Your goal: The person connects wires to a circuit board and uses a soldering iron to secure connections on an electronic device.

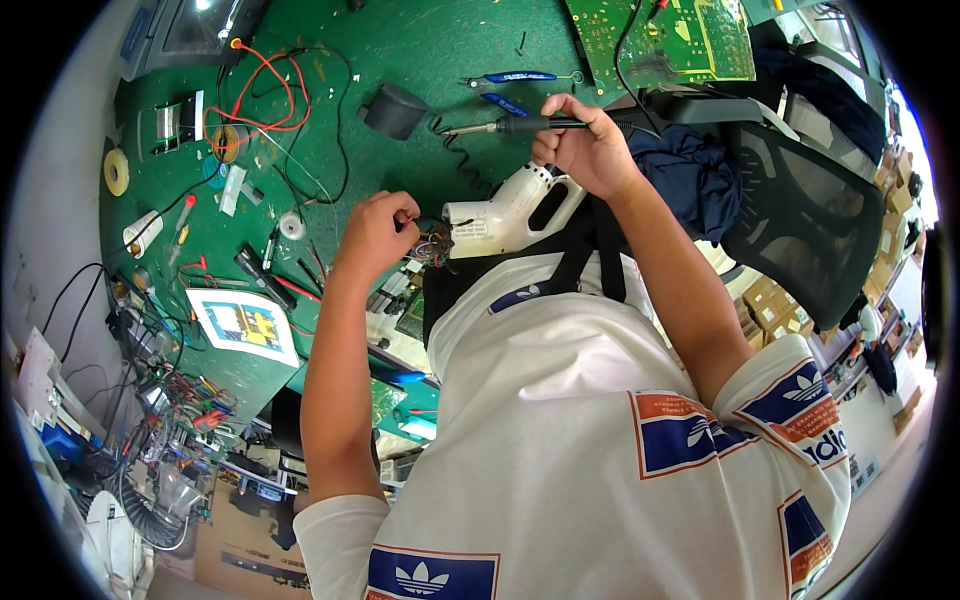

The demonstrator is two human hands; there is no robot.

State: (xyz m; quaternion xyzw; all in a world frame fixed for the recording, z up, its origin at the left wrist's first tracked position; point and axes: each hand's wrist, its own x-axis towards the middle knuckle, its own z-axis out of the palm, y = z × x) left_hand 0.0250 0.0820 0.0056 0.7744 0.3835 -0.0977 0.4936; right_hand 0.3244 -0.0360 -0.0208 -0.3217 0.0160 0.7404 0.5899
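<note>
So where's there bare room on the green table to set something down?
The green table looks bare between the looped black cable and blue-handled tool, beyond the black block. A smaller gap lies between that block and the left hand. Leftward is crowded: red cable, copper spool.

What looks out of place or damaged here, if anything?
The white plastic gun-shaped device has a tangle of thin multicoloured wires sticking out of one end, beside the left hand; a casing would usually enclose them. Whether any is broken is too small to tell.
</note>
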